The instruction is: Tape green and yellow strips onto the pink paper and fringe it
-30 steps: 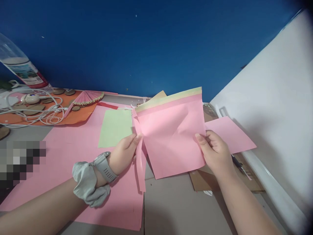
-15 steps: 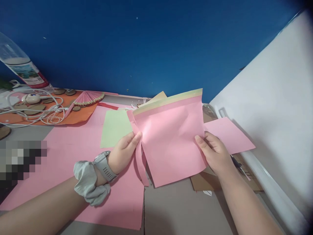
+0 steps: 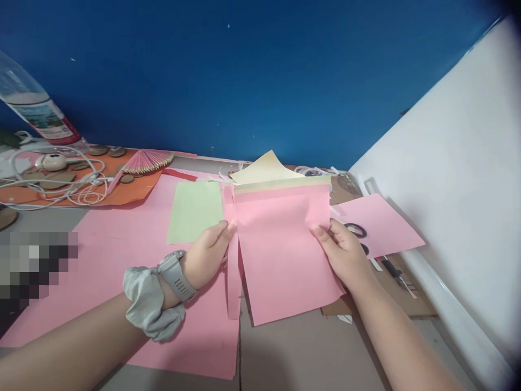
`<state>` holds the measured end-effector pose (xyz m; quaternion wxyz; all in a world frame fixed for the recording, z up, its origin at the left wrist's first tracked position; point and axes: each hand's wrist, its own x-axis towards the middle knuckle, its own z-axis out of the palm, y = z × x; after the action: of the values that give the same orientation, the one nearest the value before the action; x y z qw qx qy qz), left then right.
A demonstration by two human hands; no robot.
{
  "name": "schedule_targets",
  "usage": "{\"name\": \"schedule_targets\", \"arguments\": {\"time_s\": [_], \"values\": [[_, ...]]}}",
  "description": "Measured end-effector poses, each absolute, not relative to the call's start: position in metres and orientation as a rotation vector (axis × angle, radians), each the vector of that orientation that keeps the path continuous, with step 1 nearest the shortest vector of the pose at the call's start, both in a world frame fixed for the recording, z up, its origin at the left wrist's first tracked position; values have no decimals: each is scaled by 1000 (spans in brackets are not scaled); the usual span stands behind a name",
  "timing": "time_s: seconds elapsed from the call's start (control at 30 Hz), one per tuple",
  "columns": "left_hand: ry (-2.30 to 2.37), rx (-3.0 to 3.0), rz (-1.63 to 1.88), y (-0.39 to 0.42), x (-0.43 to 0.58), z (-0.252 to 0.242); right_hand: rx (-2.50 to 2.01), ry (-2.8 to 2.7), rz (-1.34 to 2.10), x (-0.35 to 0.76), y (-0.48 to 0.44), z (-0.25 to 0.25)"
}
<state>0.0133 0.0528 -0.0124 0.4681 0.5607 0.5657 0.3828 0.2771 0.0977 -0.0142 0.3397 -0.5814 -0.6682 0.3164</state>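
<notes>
A pink sheet (image 3: 280, 255) with a pale green and yellow band along its top edge is held up between my hands. My left hand (image 3: 209, 252) pinches its left edge, where a narrow pink strip (image 3: 233, 271) hangs down beside it. My right hand (image 3: 344, 250) grips the right edge, thumb in front and fingers behind. Behind my left hand a light green sheet (image 3: 195, 212) lies on a large pink sheet (image 3: 134, 239). A pale yellow sheet (image 3: 266, 167) shows behind the held one.
Black-handled scissors (image 3: 356, 230) lie by a pink sheet (image 3: 382, 225) at right, over brown cardboard (image 3: 415, 293). At left are a bottle (image 3: 44, 117), white cables (image 3: 87, 184), wooden discs and a pink paper fan (image 3: 146, 162) on orange paper. A blue wall stands behind.
The held pink sheet has come down and its top edge is more level. My right hand has moved left, uncovering the scissors' handles. The narrow strip hangs straighter.
</notes>
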Motion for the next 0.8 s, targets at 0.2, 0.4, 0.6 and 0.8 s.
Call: {"name": "schedule_targets", "arguments": {"time_s": [0.2, 0.4, 0.6, 0.8], "values": [[1361, 1329, 934, 54, 14, -15, -1501, -1711, 862, 283, 99, -22], [1300, 1301, 944, 54, 15, -12, -1513, -1702, 902, 282, 101, -24], [1276, 1309, 947, 55, 13, -11, -1510, -1702, 916, 282, 100, -23], [1271, 1321, 946, 55, 14, -11, -1491, -1700, 921, 283, 100, -22]]}}
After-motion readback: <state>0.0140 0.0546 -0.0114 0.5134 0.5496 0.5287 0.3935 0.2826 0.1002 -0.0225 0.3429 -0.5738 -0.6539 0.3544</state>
